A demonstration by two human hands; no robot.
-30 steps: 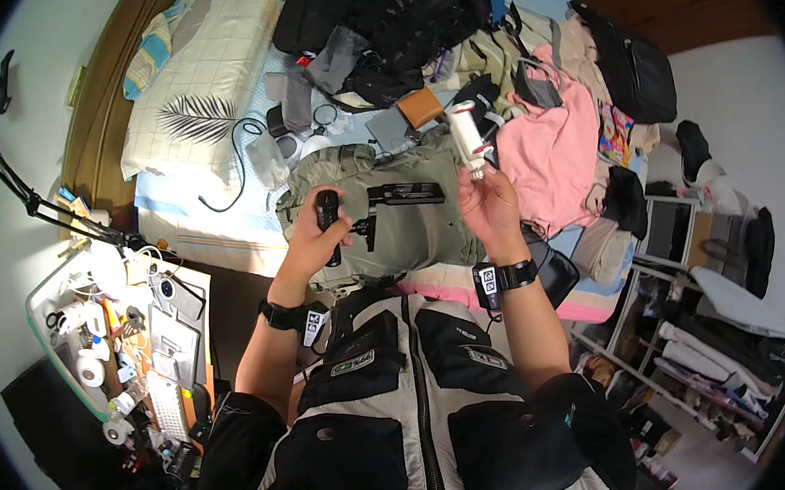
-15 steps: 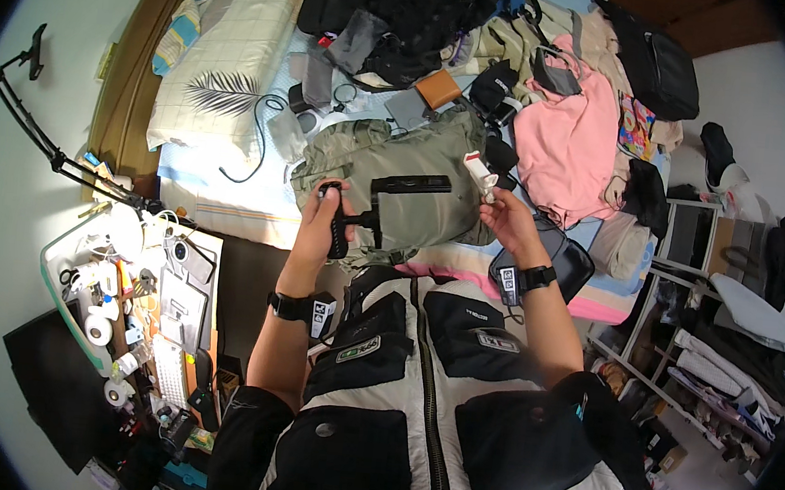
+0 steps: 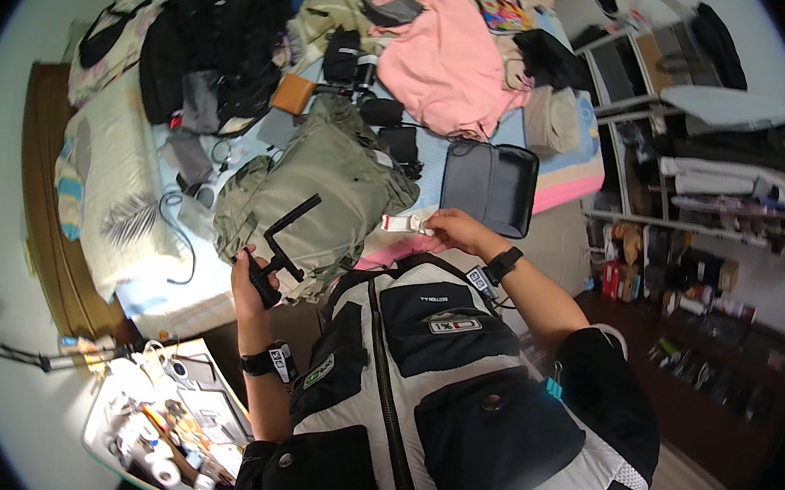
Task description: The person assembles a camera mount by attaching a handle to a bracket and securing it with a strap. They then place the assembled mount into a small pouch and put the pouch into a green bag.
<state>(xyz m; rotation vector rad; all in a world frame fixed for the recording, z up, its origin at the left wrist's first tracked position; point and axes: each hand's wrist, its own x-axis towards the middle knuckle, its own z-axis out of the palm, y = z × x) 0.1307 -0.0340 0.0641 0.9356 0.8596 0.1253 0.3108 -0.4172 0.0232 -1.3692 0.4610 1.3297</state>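
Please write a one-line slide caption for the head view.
Left hand grips a black handle; right hand holds a small white tube beside an olive bag.

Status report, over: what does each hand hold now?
Left hand closed on black handle. Right hand holds small white tube. Olive bag lies between them on bed.

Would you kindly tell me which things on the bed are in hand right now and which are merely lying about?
In hand:
- black grip, in left hand
- white tube, in right hand
- olive bag, touching both

Lying about:
- pink garment
- open black case
- black backpack
- pillow
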